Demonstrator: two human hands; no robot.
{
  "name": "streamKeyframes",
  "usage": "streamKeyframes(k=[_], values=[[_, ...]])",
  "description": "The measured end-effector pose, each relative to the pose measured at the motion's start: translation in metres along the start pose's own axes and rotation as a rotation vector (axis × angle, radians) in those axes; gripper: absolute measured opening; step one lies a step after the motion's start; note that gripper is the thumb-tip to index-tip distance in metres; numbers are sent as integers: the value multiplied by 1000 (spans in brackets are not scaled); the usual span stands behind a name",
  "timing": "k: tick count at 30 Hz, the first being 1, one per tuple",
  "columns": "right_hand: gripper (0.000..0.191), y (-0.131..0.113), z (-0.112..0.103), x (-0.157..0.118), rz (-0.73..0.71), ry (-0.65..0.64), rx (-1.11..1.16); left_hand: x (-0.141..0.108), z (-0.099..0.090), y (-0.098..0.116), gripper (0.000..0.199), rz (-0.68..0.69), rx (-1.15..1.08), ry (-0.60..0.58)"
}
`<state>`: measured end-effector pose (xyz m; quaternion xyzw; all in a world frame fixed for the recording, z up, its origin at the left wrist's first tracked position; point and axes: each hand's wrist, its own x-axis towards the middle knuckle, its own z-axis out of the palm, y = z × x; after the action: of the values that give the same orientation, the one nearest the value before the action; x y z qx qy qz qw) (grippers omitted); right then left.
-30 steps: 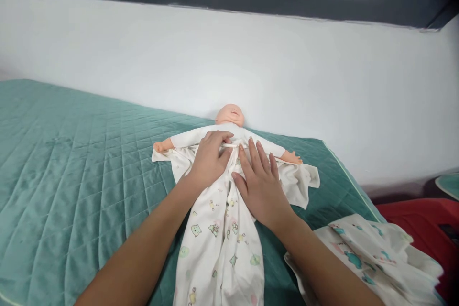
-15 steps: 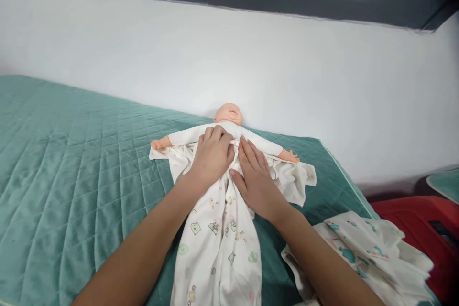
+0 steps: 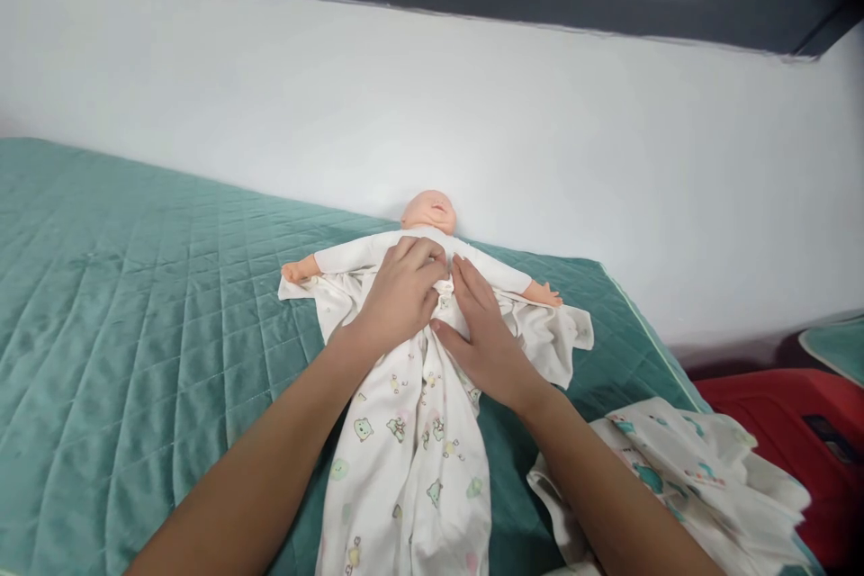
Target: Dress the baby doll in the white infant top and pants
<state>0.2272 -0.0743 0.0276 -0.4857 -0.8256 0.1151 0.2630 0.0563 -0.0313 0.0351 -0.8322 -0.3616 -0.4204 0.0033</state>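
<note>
Two hands seem to be adjusting the printed garment (image 3: pixel 405 486) on the doll (image 3: pixel 429 213), atop the green quilt (image 3: pixel 168 306): left hand (image 3: pixel 397 299) in a narrow grip on its upper edge, right hand (image 3: pixel 491 346) open; next likely needs light fingertip control

Soft, even light brightens the wall (image 3: pixel 472 117) centrally, with dim corners and slight blur.

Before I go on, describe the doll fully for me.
The doll lies on its back on the green quilted cover, smooth pinkish head beside the white wall. Its head and bare hands look like plastic; white long-sleeved fabric covers its outspread arms and upper chest. A printed garment lies over its lower torso, under the person's left hand and right hand. Its legs cannot be seen.
</note>
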Motion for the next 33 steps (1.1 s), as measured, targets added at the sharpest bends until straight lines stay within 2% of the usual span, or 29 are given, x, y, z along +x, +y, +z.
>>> streamKeyframes(k=[2, 6, 12, 16, 21, 27, 33], values=[[76, 2, 0, 1, 9, 39, 37, -1, -1, 1, 29, 21, -9, -8], [74, 3, 4, 0, 3, 139, 62, -3, -2, 3, 27, -20, 13, 5], [64, 1, 6, -1, -8, 205, 23, -9, -4, 3, 21, -24, 40, 32], [55, -1, 8, 0, -17, 283, 55, -13, -6, 3, 16, -14, 76, 35], [33, -5, 13, -2, -23, 388, 23, -18, -6, 1, 17, 34, 104, 97], [11, -1, 11, -4, -6, 323, -152, -33, -10, -5, 19, 20, 206, 107], [12, 11, 5, -6, -35, 248, -222, -70, -26, -15, 18, -159, 265, 95]])
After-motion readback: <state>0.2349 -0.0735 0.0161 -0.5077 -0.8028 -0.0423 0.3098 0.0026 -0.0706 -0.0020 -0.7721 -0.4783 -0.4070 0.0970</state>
